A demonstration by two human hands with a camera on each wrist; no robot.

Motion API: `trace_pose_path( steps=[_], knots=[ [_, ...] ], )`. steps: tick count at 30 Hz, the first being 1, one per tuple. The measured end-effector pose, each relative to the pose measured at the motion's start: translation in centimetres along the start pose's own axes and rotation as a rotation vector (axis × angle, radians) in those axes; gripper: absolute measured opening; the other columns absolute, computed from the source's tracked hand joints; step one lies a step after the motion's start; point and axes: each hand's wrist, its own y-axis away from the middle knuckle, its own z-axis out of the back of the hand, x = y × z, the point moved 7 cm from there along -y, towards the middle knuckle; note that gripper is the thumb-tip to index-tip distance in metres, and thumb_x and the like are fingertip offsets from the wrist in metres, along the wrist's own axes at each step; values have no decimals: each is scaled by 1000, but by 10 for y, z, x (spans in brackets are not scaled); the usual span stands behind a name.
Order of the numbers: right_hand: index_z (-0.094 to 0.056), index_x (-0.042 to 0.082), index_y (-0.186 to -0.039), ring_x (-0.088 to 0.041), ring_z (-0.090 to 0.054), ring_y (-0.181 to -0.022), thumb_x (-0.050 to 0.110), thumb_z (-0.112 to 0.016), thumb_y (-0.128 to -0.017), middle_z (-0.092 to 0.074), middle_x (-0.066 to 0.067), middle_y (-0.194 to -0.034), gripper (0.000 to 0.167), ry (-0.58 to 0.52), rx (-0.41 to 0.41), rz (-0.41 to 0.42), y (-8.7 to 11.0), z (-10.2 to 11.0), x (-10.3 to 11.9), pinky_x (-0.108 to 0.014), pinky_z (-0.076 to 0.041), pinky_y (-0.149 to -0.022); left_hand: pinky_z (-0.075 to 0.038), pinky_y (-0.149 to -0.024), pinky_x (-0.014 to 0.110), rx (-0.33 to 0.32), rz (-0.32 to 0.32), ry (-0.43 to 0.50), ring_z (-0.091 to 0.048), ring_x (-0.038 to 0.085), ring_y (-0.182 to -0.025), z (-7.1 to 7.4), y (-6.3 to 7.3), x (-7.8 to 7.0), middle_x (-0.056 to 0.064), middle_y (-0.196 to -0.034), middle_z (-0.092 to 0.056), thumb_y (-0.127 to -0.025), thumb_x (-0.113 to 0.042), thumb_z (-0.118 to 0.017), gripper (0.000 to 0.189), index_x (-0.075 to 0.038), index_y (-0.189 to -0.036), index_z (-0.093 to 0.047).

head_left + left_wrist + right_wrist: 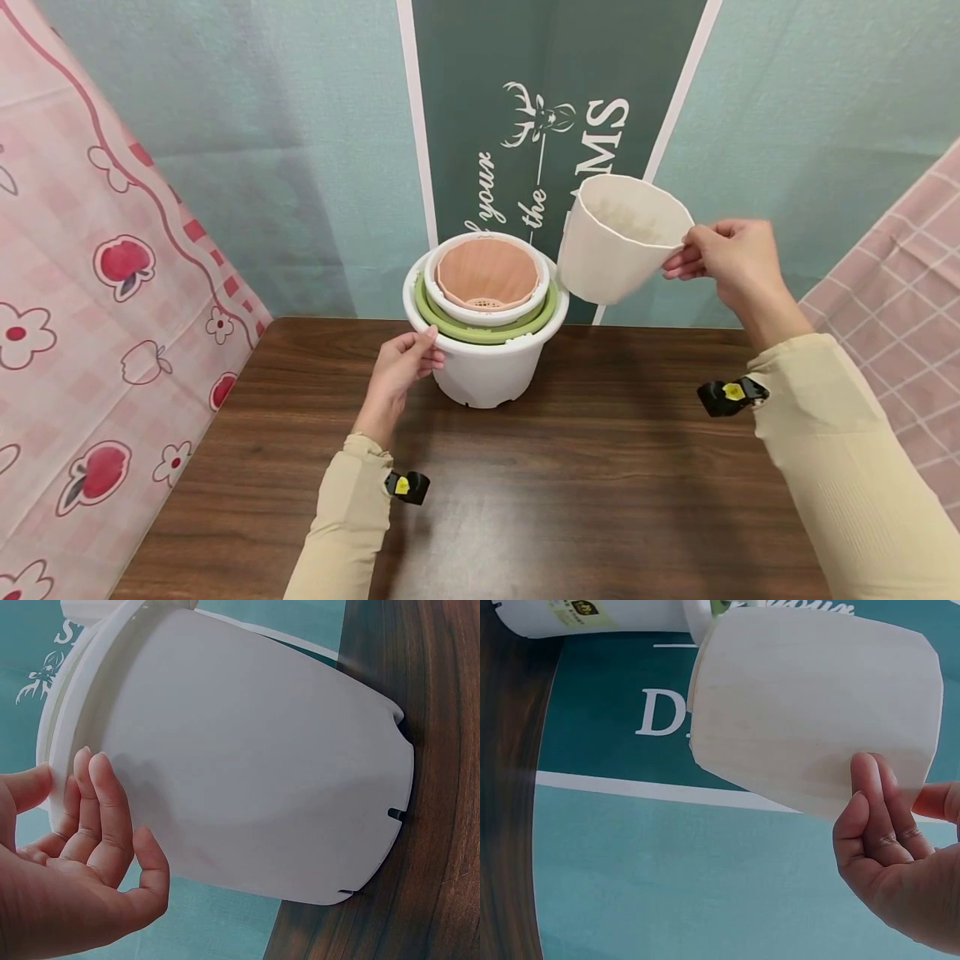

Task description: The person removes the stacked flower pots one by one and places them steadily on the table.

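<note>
A large white flower pot (487,375) stands at the back of the table with a green pot (480,335), a smaller white pot (431,271) and a terracotta-coloured pot (487,267) nested inside it. My left hand (401,367) pinches the large pot's rim at its left front, thumb on top and fingers beneath, as the left wrist view shows. Up in the air to the right, my right hand (731,254) pinches the rim of a cream-white pot (817,705) between thumb and fingers. That pot is tilted, its opening partly facing me, close beside the nested pots.
The dark wood table (570,500) stretches out in front of the pots. Behind it hangs a teal cloth (322,192) with lettering and a deer head. Pink patterned cloths hang at the left (97,333) and right (900,317).
</note>
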Motion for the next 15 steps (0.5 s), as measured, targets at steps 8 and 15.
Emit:
trace_pose_path(
  steps=[8,15],
  knots=[
    [-63,10,-70,-15,-65,-55,8,-46,-89,-64,-1,-57,26,20,-5,-10,-2,4,-11,-26,-53,-54,-46,-64,25,0,-7,6,-60,12,-61,0,0,0,1,-65,-61,-91,-30,-58,28,-3,-83,-59],
    [-62,10,-70,-14,-65,-55,8,-45,-89,-64,0,-57,25,40,-19,-16,-2,7,-17,-26,-54,-55,-47,-63,24,8,-16,26,-60,11,-60,-1,-1,0,1,-64,-61,-91,-28,-58,26,-4,-80,-58]
  ],
)
